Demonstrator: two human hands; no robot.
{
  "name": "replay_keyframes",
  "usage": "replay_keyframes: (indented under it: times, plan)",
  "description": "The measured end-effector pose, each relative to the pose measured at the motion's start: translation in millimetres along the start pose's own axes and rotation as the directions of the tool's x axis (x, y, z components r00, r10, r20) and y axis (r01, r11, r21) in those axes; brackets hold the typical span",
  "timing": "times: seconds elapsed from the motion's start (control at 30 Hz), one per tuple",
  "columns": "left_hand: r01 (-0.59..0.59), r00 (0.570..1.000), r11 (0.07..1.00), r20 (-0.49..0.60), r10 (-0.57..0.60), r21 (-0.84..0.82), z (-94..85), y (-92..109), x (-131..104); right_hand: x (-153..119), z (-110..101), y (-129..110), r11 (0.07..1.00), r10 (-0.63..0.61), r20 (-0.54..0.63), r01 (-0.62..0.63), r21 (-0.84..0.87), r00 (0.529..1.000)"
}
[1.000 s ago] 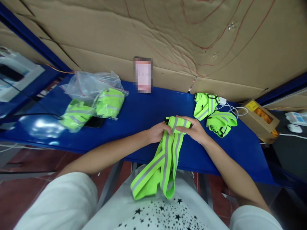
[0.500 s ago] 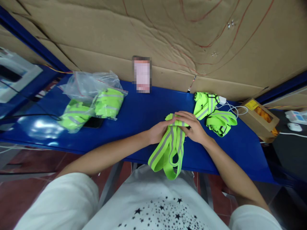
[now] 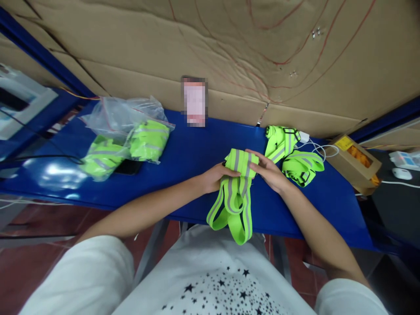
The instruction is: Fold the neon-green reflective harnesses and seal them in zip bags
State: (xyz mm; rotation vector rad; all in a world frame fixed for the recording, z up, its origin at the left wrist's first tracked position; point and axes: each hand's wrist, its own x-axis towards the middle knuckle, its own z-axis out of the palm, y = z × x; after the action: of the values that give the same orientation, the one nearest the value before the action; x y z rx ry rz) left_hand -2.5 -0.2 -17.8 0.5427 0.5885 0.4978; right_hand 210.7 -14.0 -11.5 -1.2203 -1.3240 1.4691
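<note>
A neon-yellow reflective strap point(image 3: 242, 162) with grey stripes is partly rolled up between my two hands, above the front of the table. Its loose loops hang down past the table edge in front of my shirt. My left hand point(image 3: 216, 176) grips the roll from the left, thumb across its lower front. From the right, my right hand point(image 3: 267, 171) holds the roll's other side between thumb and fingers. Just beyond my right hand lie two more such straps: a folded one point(image 3: 278, 142) and a rolled bundle point(image 3: 302, 168), each with a black buckle.
On the blue table point(image 3: 193, 148), left, are clear plastic bags point(image 3: 126, 113) and bagged strap bundles point(image 3: 149, 142). A blurred-out upright item point(image 3: 195, 103) leans against the cardboard wall point(image 3: 147, 52). A cardboard box point(image 3: 354, 162) and white cable point(image 3: 330, 151) are at the right.
My hands have parted slightly and opened off the top of the roll, so its striped face now shows. The hanging loops have swung and shifted shape.
</note>
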Motion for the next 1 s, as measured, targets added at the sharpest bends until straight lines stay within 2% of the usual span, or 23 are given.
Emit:
replay_keyframes:
  times: [0.1, 0.23, 0.43, 0.63, 0.73, 0.83, 0.9, 1.0]
  plan:
    - [0.01, 0.999, 0.999, -0.047, -0.008, 0.033, -0.6, -2, -1, -3, 6, -1, 0.994, 0.077, 0.028, -0.079, 0.074, 0.997]
    - [0.022, 0.998, 1.0, -0.063, -0.022, 0.0, 1.0, -4, -1, -6, 12, -3, 0.997, 0.037, 0.018, -0.038, 0.071, 0.999]
    - [-0.006, 0.999, 1.0, -0.041, 0.005, -0.027, 3.9, -3, 0, -3, 11, 8, 0.991, -0.123, -0.018, 0.122, -0.051, 0.992]
    - [-0.127, 0.991, 0.991, 0.026, 0.129, -0.044, 3.7, -3, -2, -8, 10, 3, 0.945, -0.27, -0.054, 0.255, -0.203, 0.961]
    - [-0.156, 0.986, 0.987, 0.06, 0.158, -0.046, 2.3, -5, -3, -14, 13, -4, 0.906, -0.356, -0.036, 0.336, -0.256, 0.934]
    - [-0.188, 0.978, 0.981, 0.088, 0.191, -0.044, 0.5, -6, -3, -16, 16, -7, 0.818, -0.485, -0.033, 0.439, -0.372, 0.874]
    - [-0.209, 0.971, 0.977, 0.106, 0.212, -0.039, -0.5, -6, -2, -17, 16, -8, 0.752, -0.545, -0.036, 0.47, -0.463, 0.838]
    - [-0.246, 0.96, 0.969, 0.127, 0.249, -0.034, -1.5, -6, -3, -18, 17, -8, 0.705, -0.581, -0.031, 0.484, -0.519, 0.813]
